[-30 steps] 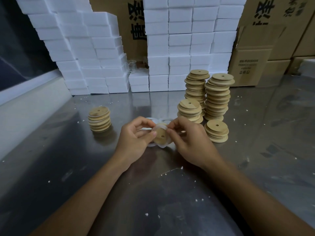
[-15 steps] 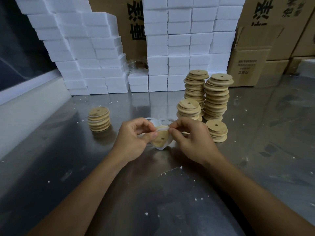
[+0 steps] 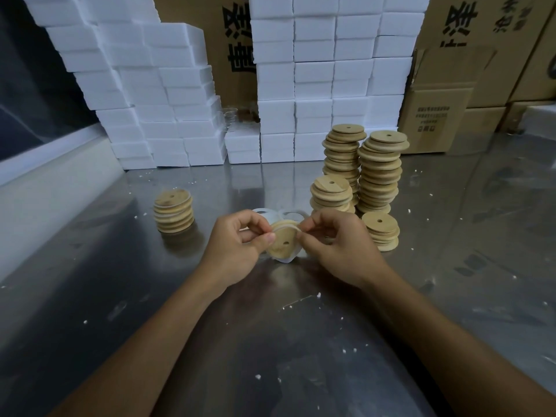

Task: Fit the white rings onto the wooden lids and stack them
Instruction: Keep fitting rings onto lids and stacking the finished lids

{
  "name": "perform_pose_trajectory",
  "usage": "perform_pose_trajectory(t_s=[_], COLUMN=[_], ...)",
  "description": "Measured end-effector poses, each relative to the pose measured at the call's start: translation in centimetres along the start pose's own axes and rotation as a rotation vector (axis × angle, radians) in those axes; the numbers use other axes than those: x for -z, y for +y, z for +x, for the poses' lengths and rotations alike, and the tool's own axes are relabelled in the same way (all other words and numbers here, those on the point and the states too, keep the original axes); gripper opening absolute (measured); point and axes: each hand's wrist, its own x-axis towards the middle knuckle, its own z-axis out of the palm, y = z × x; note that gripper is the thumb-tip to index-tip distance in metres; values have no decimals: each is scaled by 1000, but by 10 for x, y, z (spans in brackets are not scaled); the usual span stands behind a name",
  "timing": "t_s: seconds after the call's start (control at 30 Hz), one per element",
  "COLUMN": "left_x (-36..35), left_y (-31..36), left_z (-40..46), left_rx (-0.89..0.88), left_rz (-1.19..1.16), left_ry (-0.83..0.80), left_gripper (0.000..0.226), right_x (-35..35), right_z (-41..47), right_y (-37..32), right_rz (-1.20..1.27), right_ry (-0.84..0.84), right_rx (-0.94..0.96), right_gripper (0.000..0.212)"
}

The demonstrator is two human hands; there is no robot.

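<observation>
Both hands are on one wooden lid [image 3: 282, 242] just above the surface [image 3: 301, 341]: left hand [image 3: 237, 251] pinches its edge, right hand [image 3: 340, 245] pinches the white ring [image 3: 285, 226] along its rim. Finished stack [image 3: 174, 210] sits off left.

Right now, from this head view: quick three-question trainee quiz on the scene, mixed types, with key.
1. True or false: both hands hold the same wooden lid.
2. Which stack already shows white rings between its lids? A) the left stack B) the tallest stack
3. Fill in: the white ring is being stretched over the lid's ____.

Key: 1 true: left hand and right hand pinch it. 2 A. 3 rim.
</observation>
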Motion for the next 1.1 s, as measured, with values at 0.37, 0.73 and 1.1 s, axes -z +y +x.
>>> perform_pose_trajectory(t_s=[0.37, 0.73, 1.1], left_x=[0, -4, 2], left_y=[-3, 5, 4], left_z=[-2, -2, 2], left_rx=[46, -142, -179], left_rz=[-39, 84, 127], left_ry=[-25, 35, 26], left_gripper=[22, 46, 39], right_x=[-7, -9, -11], right_z=[-2, -8, -2], right_y=[2, -13, -7], right_rz=[55, -81, 60], right_ry=[56, 25, 25], right_rx=[-155, 82, 14], right_gripper=[7, 3, 12])
